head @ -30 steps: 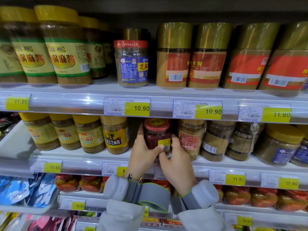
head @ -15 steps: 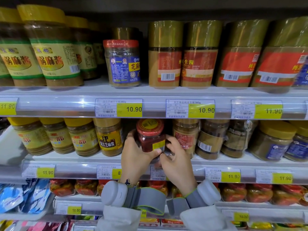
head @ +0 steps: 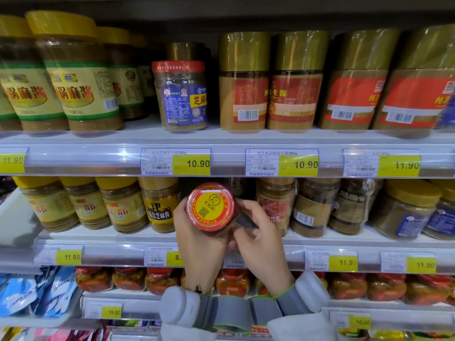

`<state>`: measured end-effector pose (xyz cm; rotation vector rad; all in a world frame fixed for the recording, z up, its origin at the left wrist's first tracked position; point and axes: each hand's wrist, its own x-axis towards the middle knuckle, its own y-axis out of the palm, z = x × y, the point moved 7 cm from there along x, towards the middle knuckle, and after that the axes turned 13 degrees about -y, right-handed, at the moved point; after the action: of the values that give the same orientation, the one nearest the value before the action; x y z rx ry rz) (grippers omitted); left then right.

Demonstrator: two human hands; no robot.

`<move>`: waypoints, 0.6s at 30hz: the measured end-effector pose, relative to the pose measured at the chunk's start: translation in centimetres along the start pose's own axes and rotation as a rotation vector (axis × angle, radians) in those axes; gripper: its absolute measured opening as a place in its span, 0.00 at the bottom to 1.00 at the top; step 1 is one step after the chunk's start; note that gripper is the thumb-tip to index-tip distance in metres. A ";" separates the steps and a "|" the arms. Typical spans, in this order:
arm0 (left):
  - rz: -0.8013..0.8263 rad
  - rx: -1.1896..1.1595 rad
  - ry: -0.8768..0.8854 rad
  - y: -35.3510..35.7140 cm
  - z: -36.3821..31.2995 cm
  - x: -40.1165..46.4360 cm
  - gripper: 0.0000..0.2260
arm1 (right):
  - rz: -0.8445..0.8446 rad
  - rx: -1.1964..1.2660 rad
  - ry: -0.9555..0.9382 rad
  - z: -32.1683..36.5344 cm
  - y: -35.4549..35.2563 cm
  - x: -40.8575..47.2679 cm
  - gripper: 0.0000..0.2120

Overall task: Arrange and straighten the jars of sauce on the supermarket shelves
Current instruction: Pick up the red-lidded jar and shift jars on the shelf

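Together, both hands curled round red-lidded jar (head: pixel 211 209), left hand (head: pixel 197 238) cupping, right hand (head: pixel 261 238) pinching, lid tipped toward camera

One head-worn wide view, close to the shelves (head: pixel 221 139), facing them squarely — tilted perhaps slightly down.

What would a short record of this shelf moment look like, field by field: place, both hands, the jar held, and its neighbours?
place: supermarket shelves of sauce jars with yellow price tags
held item: red-lidded jar, tipped so its lid faces the camera
left hand: grips the jar from its left side
right hand: fingers curled on the jar's right side
left neighbour: jar with dark label, upright
right neighbour: jar with red label, upright
shelf above: blue-labelled jar between taller jars
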<state>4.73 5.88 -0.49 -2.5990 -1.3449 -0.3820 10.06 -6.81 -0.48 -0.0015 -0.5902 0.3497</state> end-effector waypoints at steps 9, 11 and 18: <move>-0.012 -0.105 0.010 -0.4 -2.1 -2.8 0.36 | -0.045 0.054 -0.038 2.5 -1.1 -0.8 0.21; 0.009 -0.107 0.035 -0.2 -2.8 -3.4 0.37 | -0.068 0.047 -0.036 3.0 -1.6 -1.1 0.21; 0.187 -0.195 -0.002 2.1 -4.4 -5.6 0.36 | -0.168 0.030 -0.016 4.2 -4.5 -2.7 0.19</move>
<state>2.69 -0.88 1.87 -2.8542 -1.1015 -0.5033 7.13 -12.37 1.99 0.0795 -0.5964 0.1957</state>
